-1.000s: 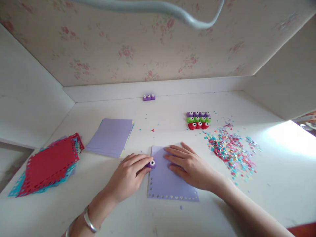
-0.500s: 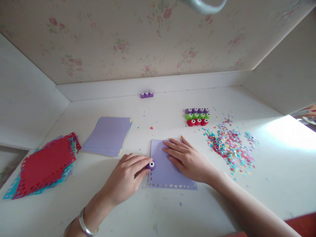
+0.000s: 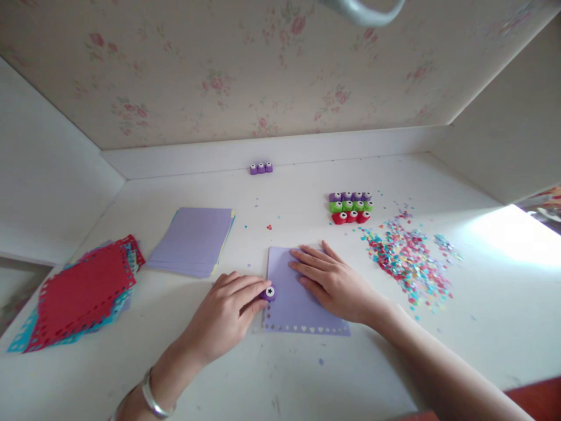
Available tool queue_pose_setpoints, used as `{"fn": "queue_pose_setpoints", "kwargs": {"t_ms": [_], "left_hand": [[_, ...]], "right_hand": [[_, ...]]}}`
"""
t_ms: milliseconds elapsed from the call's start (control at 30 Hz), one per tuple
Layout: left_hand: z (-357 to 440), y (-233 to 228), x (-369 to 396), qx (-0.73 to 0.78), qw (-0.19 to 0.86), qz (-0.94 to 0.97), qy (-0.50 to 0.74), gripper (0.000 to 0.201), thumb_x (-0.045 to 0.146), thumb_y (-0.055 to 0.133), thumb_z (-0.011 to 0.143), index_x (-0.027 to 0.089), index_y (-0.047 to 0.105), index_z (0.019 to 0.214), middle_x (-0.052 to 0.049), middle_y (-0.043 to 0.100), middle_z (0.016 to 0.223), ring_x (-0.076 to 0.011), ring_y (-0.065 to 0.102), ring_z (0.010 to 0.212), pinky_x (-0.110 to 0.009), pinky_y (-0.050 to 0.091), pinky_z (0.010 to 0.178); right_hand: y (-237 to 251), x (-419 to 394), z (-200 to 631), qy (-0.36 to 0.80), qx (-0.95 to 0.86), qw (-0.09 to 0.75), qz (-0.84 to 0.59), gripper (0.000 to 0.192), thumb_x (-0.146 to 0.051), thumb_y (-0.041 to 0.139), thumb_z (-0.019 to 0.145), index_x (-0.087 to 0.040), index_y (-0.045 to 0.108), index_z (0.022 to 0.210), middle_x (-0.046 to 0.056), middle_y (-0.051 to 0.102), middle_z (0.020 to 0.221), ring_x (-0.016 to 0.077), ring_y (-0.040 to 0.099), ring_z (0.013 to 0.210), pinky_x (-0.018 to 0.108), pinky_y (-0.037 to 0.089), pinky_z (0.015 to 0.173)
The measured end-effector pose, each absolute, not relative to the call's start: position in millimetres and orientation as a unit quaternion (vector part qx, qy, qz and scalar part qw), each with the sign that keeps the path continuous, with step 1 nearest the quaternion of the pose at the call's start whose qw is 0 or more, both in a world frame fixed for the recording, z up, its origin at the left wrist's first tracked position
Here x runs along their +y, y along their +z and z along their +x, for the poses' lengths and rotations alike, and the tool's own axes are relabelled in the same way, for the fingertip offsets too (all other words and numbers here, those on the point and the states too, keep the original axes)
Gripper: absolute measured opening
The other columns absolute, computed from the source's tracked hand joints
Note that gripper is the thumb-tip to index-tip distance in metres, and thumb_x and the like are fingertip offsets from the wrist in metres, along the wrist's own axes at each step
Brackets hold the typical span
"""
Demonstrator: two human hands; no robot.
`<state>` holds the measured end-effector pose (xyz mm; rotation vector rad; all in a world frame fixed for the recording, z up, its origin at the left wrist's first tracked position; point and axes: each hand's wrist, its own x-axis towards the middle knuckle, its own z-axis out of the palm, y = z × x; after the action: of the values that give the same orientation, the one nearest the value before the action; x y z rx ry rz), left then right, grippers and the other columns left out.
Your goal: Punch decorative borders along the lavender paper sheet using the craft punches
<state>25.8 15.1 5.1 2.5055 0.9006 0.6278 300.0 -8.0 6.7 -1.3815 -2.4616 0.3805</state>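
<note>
A purple craft punch (image 3: 269, 292) with a star on its white button is pinched between the thumb and fingers of my left hand (image 3: 230, 316). It sits on the left edge of a lilac paper sheet (image 3: 287, 298). Small cut-out shapes run along the sheet's near edge and up the lower part of its left edge. My right hand (image 3: 331, 280) lies flat on the sheet's right half, fingers spread, pressing it to the white table.
Uncut lilac sheets (image 3: 193, 240) are stacked at the left, beside a pile of punched red and blue sheets (image 3: 87, 289). Rows of purple, green and red punches (image 3: 350, 207) stand at the right, near scattered confetti (image 3: 409, 260). Three purple punches (image 3: 262, 168) line the back.
Almost nothing differs. Both hands, the punch and the sheet hold their places, apart from a very slight shift of the whole view.
</note>
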Motion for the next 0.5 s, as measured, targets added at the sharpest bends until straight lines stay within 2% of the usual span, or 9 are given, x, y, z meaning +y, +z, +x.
{"fn": "queue_pose_setpoints", "kwargs": {"t_ms": [500], "left_hand": [[24.3, 6.5, 15.6, 0.33, 0.208, 0.897, 0.207, 0.028, 0.024, 0.06, 0.097, 0.024, 0.062, 0.124, -0.005, 0.071, 0.116, -0.0226, 0.063, 0.102, -0.039, 0.048, 0.091]], "right_hand": [[8.7, -7.6, 300.1, 0.137, -0.855, 0.128, -0.483, 0.038, -0.027, 0.041, 0.103, -0.026, 0.056, 0.138, 0.004, 0.048, 0.151, 0.027, 0.04, 0.142, 0.061, 0.021, 0.12]]}}
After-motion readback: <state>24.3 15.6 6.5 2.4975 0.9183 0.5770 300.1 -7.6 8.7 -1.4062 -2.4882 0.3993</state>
